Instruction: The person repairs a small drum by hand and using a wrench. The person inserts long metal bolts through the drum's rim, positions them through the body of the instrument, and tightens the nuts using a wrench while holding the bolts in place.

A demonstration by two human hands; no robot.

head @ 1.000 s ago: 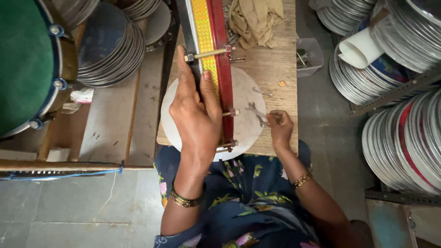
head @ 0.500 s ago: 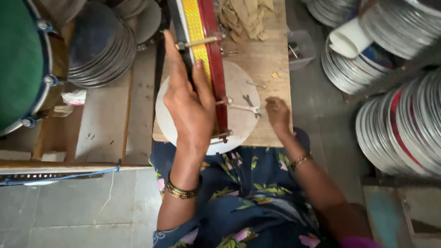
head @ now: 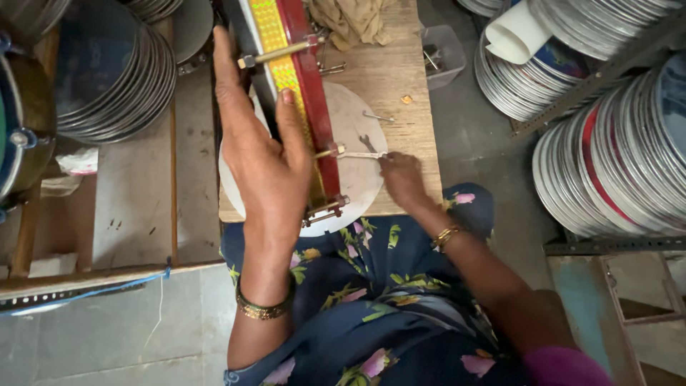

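Note:
A drum frame with a red rim and a yellow patterned band stands on edge over a round white disc on a wooden board. My left hand lies flat on the frame's top edge, fingers spread along it. My right hand grips a small metal wrench set on a brass tension bolt on the frame's side. Further brass bolts sit along the frame.
Stacks of round metal discs lie at the left, and more stand in racks at the right. A tan cloth and a small grey tray sit at the board's far end. A blue drum is at far left.
The view has drawn closer. My right hand has turned the wrench on the side bolt; my left hand has stayed pressed on the frame.

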